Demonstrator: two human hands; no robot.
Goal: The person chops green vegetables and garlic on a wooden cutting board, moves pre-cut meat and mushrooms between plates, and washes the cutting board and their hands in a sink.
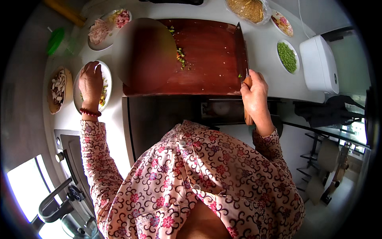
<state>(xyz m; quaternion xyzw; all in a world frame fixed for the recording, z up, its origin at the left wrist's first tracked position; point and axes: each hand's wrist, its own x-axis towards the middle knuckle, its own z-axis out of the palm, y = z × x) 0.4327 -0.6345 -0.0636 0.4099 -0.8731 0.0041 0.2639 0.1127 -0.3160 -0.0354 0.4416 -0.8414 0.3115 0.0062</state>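
Observation:
My right hand (254,94) grips the wooden handle (248,110) of a kitchen cleaver. The dark cleaver blade (242,49) stands nearly edge-on along the right side of a reddish-brown cutting board (206,65). At the left, my left hand (91,82) is over a white oval plate (108,70), fingers curled away from me. Chopped green and orange vegetable bits (103,95) lie on that plate beside my wrist. What the left fingers hold, if anything, is hidden. More diced vegetable pieces (180,56) are scattered mid-board. A blurred oval hides the board's left part.
A plate of sliced and chopped pale pink food (100,32) stands back left; a container of sliced mushrooms (58,88) is far left. On the right are a plate of green peas (287,57), a patterned dish (282,23), a bagged yellowish food (247,10) and a white appliance (317,64).

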